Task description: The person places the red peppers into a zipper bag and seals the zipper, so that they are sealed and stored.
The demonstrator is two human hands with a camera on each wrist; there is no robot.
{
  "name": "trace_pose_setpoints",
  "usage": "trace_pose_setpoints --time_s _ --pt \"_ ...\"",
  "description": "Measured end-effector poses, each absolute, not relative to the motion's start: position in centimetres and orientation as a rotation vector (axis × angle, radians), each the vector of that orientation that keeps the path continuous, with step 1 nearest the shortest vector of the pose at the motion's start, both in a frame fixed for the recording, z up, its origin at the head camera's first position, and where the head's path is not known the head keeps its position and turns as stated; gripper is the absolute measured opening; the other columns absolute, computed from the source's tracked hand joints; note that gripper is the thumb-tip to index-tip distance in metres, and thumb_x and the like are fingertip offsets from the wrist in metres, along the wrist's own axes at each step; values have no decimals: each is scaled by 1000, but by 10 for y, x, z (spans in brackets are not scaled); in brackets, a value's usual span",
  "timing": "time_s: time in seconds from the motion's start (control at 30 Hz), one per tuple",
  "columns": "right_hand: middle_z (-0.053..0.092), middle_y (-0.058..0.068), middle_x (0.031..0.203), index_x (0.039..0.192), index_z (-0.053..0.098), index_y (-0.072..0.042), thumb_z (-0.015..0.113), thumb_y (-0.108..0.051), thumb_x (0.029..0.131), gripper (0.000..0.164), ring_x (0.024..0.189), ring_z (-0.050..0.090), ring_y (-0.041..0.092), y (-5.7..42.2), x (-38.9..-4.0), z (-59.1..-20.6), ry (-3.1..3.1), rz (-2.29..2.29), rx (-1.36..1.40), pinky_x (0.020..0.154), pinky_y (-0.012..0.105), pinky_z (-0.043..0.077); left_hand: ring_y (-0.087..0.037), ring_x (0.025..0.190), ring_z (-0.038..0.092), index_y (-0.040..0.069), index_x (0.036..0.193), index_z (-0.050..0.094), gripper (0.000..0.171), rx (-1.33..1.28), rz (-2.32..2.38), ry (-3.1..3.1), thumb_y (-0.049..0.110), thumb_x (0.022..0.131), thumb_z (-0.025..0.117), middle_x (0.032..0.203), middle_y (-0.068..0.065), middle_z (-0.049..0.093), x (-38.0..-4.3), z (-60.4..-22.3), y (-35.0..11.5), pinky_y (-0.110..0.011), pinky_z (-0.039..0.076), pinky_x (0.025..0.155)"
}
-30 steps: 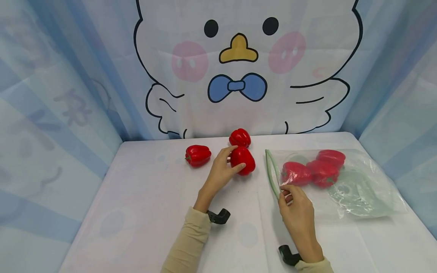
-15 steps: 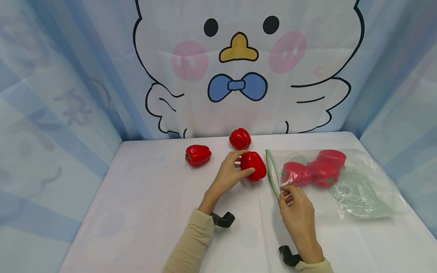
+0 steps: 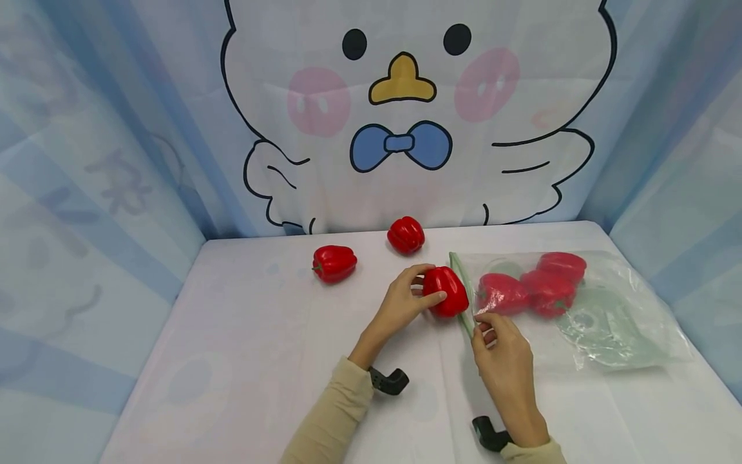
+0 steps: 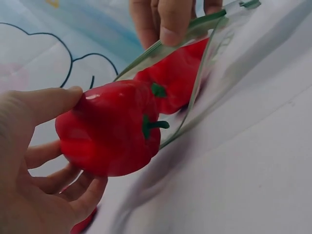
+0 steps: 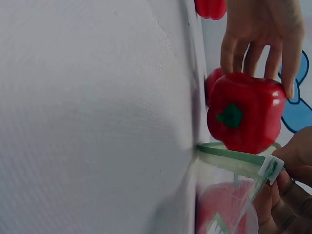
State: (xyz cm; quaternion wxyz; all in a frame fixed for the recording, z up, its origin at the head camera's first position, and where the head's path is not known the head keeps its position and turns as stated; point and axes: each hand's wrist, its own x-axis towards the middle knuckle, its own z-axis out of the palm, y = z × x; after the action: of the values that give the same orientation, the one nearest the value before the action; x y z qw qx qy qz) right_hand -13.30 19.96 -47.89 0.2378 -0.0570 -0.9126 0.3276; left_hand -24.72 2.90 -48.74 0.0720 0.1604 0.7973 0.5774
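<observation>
My left hand (image 3: 401,304) grips a red bell pepper (image 3: 445,292) between thumb and fingers, at the mouth of a clear zip bag (image 3: 623,338). In the left wrist view the held pepper (image 4: 112,129) has its green stem toward the gaping bag mouth. With thumb and fingers, my right hand (image 3: 507,354) pinches the bag's green zip edge, near a white slider (image 5: 271,168) in the right wrist view. Inside the bag lie three red bell peppers, one of them (image 3: 503,294) close to the mouth. The held pepper's far side is hidden.
Two more red bell peppers lie on the white-covered table (image 3: 243,361): one pepper (image 3: 335,263) at the left, another (image 3: 406,235) near the back edge. A curtain with a cartoon bird (image 3: 400,193) hangs behind. Each wrist wears a black camera mount (image 3: 390,381).
My left hand has carried the bell pepper right and slightly toward me, away from the back pepper and up to the bag's mouth. The right hand stays at the zip edge.
</observation>
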Motion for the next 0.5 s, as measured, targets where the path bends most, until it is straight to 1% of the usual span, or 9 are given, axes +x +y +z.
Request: trace_pose_setpoints --time_s 0.2,0.5 --pt "70 12 89 106 74 -1 77 4 85 21 72 63 21 199 -133 -478 -2506 898 -160 57 20 51 -26 129 61 16 148 55 60 426 1801 2348 28 94 77 145 -9 61 -244 -493 35 -39 58 105" --pt "70 13 90 106 73 0 76 3 86 21 72 64 22 199 -132 -478 -2509 904 -170 55 19 50 -30 131 62 12 149 50 59 371 1885 2280 28 97 73 150 -12 58 -239 -500 48 -40 59 103"
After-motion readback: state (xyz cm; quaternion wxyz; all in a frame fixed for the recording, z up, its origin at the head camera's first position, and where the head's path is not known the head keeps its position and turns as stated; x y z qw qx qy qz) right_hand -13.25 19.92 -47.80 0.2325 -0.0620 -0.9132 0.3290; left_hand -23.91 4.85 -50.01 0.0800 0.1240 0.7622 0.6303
